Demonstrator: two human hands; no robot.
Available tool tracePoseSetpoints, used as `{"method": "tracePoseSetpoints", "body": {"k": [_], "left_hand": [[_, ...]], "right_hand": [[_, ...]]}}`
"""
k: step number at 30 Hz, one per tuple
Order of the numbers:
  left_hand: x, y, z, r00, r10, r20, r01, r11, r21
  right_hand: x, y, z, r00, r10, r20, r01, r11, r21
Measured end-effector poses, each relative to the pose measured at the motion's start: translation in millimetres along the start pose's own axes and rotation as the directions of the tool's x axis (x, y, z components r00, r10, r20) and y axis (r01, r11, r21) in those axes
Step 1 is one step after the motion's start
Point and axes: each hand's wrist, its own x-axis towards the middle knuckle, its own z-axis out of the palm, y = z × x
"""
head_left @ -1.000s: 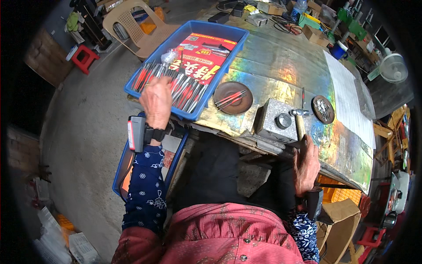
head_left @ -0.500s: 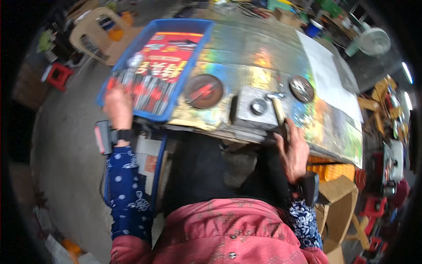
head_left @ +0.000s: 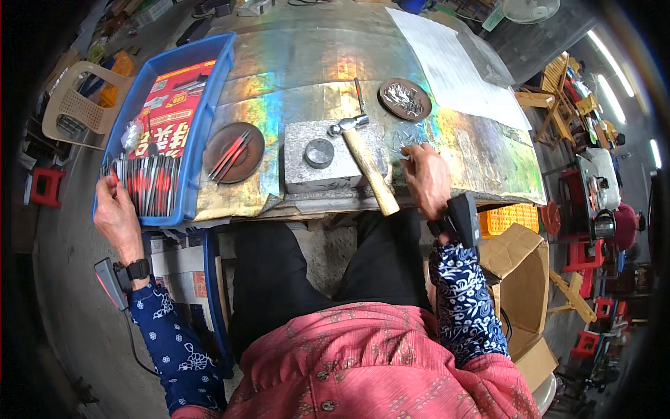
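My left hand [head_left: 117,218] is at the near left corner of a blue plastic tray [head_left: 187,199], its fingers curled against a row of slim red-and-black tools [head_left: 150,185]. Whether it grips one is hidden. My right hand [head_left: 427,180] has its fingertips pinched together over loose small metal pins [head_left: 410,136]; anything between them is too small to make out. Left of it, a hammer [head_left: 368,167] lies with its head on a grey metal block [head_left: 300,136] and its wooden handle over the near edge. A dark round metal piece [head_left: 319,152] sits on the block.
A brown dish [head_left: 237,171] holds several red-and-black tools; another dish [head_left: 405,99] holds metal pins. A thin red-and-black tool [head_left: 359,96] lies behind the hammer. White sheeting [head_left: 447,70] covers the far right of the table. A cardboard box [head_left: 516,279] stands by my right arm.
My right hand has let go of the hammer handle and moved to the loose pins. My left hand remains by the tools, now at the tray's near corner. The view has shifted.
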Motion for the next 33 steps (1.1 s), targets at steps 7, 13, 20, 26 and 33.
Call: {"method": "tracePoseSetpoints", "body": {"k": [7,13,20,26,33], "left_hand": [[-12.8,59.9,-6.5,0.963,-0.064,0.263,0.205,0.806,-0.555],[-29.2,105.8,0.4,0.925,0.077,0.372,0.250,0.614,-0.749],[-47.6,154.1,7.9,0.821,0.134,0.554,0.437,0.476,-0.763],[-58.2,177.8,16.2,0.774,0.183,0.606,0.494,0.423,-0.759],[-67.3,196.6,20.8,0.679,0.259,0.687,0.676,0.146,-0.723]], "right_hand": [[18.1,11.8,23.2,0.998,-0.056,0.030,0.058,0.994,-0.090],[26.0,9.5,24.3,0.990,-0.131,0.052,0.139,0.972,-0.192],[36.6,10.0,21.3,0.937,-0.345,0.058,0.347,0.894,-0.284],[39.6,11.5,14.5,0.939,-0.284,0.192,0.323,0.921,-0.219],[17.1,-5.4,-13.8,0.999,-0.012,0.037,0.008,0.993,0.119]]}}
